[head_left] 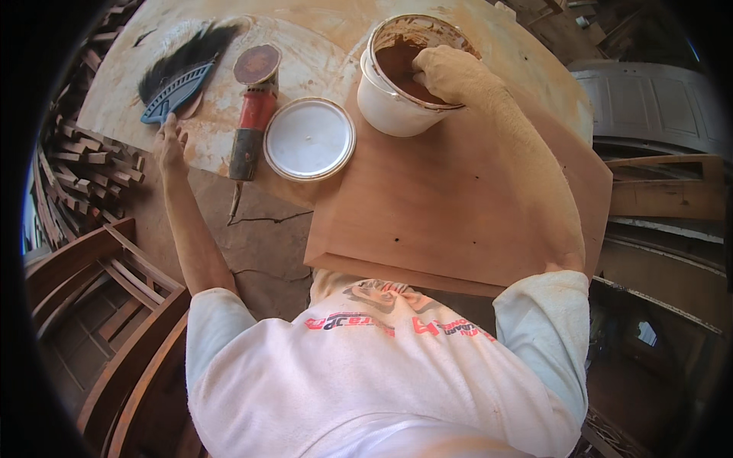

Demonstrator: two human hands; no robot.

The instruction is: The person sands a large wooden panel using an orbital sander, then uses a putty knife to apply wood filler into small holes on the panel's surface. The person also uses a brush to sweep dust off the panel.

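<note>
Head view: pale worktable (321, 72), its top smeared with brown and ochre stains. Reddish-brown wooden panel (427, 206) covers the near right part; at least three small dark spots on it. Cracked brown floor (267, 263) below. Timber strips (84, 164) piled at left, too many to count; wooden frames (137, 320) lower left; one grey panelled door (645, 107) at right.

Count: one white bucket (405, 114), on the far part of the panel, reddish-brown matter inside; one round white lid (309, 141), lying between bucket and grinder; one red-and-black grinder (253, 114); one blue-backed brush (179, 84), dark bristles, far left.

Hands, two. Right hand (454, 72) reaches inside the bucket rim, fingers curled; fingertips hidden, grip cannot be told. Left hand (172, 145) is at the brush handle, fingers partly bent; whether it grips, cannot tell.
</note>
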